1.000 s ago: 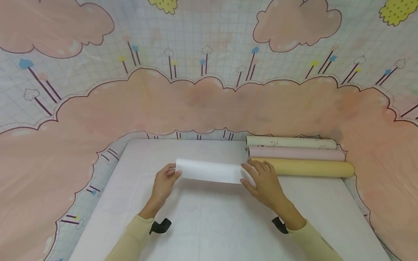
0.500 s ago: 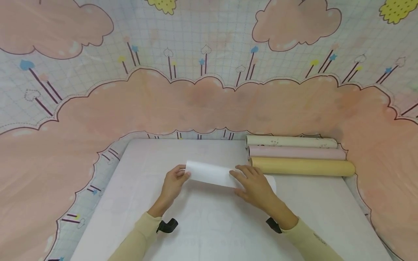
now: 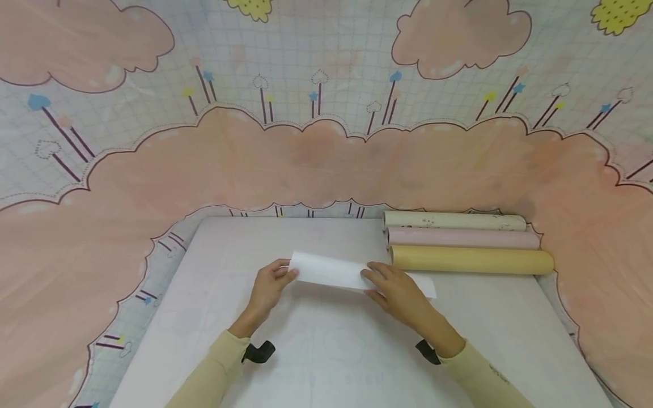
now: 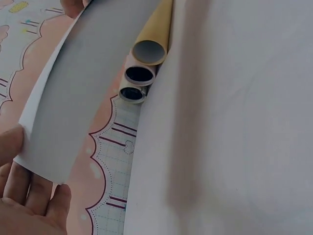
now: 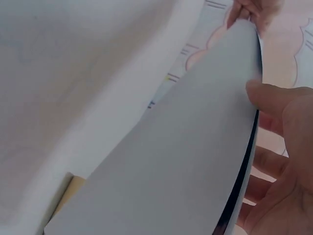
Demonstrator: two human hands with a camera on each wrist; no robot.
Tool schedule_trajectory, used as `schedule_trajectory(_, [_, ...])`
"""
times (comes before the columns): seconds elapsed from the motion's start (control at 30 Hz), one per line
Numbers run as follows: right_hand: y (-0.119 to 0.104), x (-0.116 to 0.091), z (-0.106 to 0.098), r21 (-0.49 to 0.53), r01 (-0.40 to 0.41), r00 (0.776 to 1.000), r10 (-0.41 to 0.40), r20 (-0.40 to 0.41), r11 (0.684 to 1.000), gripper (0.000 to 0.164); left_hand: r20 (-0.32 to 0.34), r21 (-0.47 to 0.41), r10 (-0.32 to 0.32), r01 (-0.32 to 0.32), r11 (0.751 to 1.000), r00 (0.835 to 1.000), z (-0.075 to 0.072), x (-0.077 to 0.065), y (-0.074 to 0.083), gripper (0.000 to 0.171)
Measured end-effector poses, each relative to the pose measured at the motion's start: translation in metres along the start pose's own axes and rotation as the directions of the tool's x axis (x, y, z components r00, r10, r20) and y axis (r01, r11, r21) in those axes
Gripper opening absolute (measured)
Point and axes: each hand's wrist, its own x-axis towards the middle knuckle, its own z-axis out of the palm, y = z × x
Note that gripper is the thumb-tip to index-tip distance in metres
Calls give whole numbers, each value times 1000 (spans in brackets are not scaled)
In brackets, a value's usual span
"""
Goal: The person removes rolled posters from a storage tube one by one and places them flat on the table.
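Note:
A long white strip of paper (image 3: 326,272) is held in the air above the white table. My left hand (image 3: 269,288) pinches its left end, thumb on the near side and fingers behind. Farther right, my right hand (image 3: 400,296) holds the strip between thumb and fingers, and the right end sticks out past that hand. In the left wrist view the strip (image 4: 73,93) curves slightly along its length. The right wrist view shows a narrow dark gap along the edge of the strip (image 5: 171,142), between two layers; what lies inside is mostly hidden.
At the table's (image 3: 306,351) back right lie three rolls side by side: a yellow roll (image 3: 471,260), a pink roll (image 3: 464,238) and a cream patterned roll (image 3: 454,221). A cloud-patterned cloth (image 3: 316,164) rises behind the table and around its sides.
Both hands have come closer together: the left moved right with the strip, the right moved left along it. The strip's right end now shows beyond my right hand, and the strip slants down rightward.

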Motion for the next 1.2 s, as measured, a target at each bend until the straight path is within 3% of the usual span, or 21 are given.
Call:
schedule_trajectory(0.2, [1,1,2,61,21,998,-17,-59,998,36,-64,-28,31,-33,999,998,-4,-1,0,29])
schedule_trajectory(0.47, [9,6,4,37,54,994,-50,-92,998,34,-133,-57,107,-115,992,985,-8,-5,-2,27])
schedule_trajectory(0.6, [15,5,7,114,-11,995,22,-95,993,28,-140,-82,167,-180,980,976,-10,-6,-4,26])
schedule_trajectory(0.8, [23,0,7,266,-124,985,150,-83,956,25,-134,-128,242,-259,957,961,-11,-4,-6,28])
schedule_trajectory(0.9, [25,-2,8,316,-123,984,157,-84,941,25,-117,-148,230,-246,958,966,-11,-2,-5,30])
schedule_trajectory(1.0, [26,-3,9,360,-135,980,178,-89,923,24,-81,-157,183,-194,968,980,-10,2,0,35])
schedule_trajectory(1.2, [20,-1,15,447,-189,955,270,-123,874,23,-59,-207,77,-88,974,995,-4,9,5,71])
